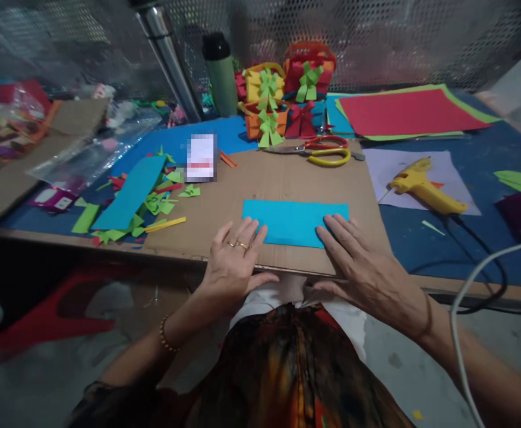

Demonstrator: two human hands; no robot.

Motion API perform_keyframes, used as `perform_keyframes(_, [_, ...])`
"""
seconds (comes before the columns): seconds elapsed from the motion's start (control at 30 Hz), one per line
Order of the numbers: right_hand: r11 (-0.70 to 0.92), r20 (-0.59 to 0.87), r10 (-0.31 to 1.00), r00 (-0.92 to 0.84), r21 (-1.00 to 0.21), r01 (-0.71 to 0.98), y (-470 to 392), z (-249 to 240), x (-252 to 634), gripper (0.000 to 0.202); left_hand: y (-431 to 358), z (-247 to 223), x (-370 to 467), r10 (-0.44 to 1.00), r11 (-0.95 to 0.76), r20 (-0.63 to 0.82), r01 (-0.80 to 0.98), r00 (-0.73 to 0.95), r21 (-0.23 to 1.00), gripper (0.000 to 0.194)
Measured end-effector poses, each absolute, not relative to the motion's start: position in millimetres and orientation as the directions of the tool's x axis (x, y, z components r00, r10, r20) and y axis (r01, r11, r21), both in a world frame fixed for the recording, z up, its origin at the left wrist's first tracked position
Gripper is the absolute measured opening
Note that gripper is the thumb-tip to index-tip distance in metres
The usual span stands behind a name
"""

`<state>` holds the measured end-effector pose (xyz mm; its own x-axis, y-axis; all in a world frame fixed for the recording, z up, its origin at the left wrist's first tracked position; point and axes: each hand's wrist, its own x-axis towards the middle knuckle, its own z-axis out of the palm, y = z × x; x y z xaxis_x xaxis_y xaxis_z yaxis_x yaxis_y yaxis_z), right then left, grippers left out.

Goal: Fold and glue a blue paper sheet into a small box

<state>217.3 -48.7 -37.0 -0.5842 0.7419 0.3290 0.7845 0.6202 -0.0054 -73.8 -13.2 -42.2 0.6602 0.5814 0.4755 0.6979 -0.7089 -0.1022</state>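
On the cardboard (282, 178), close to its front edge, lies a blue paper strip (293, 221), flat, long sides running roughly along that edge. Left hand (231, 261) has fingertips on the strip's left end, fingers a little apart, thumb spread out past the cardboard's front edge. Right hand (371, 282) rests on the strip's right end, fingers straight with small gaps, thumb also out past the front edge. Neither hand pinches; both lie palm down. Brown surface shows between strip and scissors (302, 148), which lie at the cardboard's far edge, so there is room that way; more room left of the strip, less to its right. Cardboard's left side is crowded: paper scraps (160, 205), a second blue strip (130, 193) on top of them, a yellow strip (166, 224) near the front corner. White packet (201, 157) sits by the far left corner. Beyond the far edge stand paper baskets (264, 125) with bows; coloured sheets (411, 113) lie beyond the far right corner. Right of the cardboard, a glue gun (425, 187) lies on pale paper (456, 175), nozzle pointing toward the cardboard's right edge.
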Motion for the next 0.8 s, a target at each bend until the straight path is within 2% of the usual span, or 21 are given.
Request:
perform_keyframes(0.17, [0.621, 0.323, 0.748, -0.580, -0.029, 0.784, -50.1, -39.8, 214.9, 0.094, -13.8, -44.8, -72.4, 0.586, -0.710, 0.487, 0.700, 0.648, -0.078, 0.078])
perform_keyframes(0.33, [0.614, 0.353, 0.742, -0.569, -0.020, 0.789, -49.6, -42.6, 211.7, 0.100, -9.4, -44.9, -70.3, 0.548, -0.703, 0.530, 0.700, 0.647, -0.126, 0.072])
perform_keyframes(0.47, [0.620, 0.384, 0.728, -0.568, -0.015, 0.784, -49.3, -41.2, 212.6, 0.104, -8.8, -45.5, -72.5, 0.514, -0.728, 0.553, 0.675, 0.656, -0.124, 0.076])
perform_keyframes(0.67, [0.641, 0.338, 0.716, -0.611, 0.030, 0.767, -52.6, -35.2, 217.5, 0.084, -13.9, -47.2, -71.0, 0.548, -0.717, 0.488, 0.682, 0.679, -0.143, 0.078])
perform_keyframes(0.8, [0.637, 0.346, 0.717, -0.606, 0.030, 0.770, -53.8, -39.7, 215.9, 0.078, -13.7, -44.8, -69.8, 0.555, -0.715, 0.488, 0.686, 0.674, -0.135, 0.076])
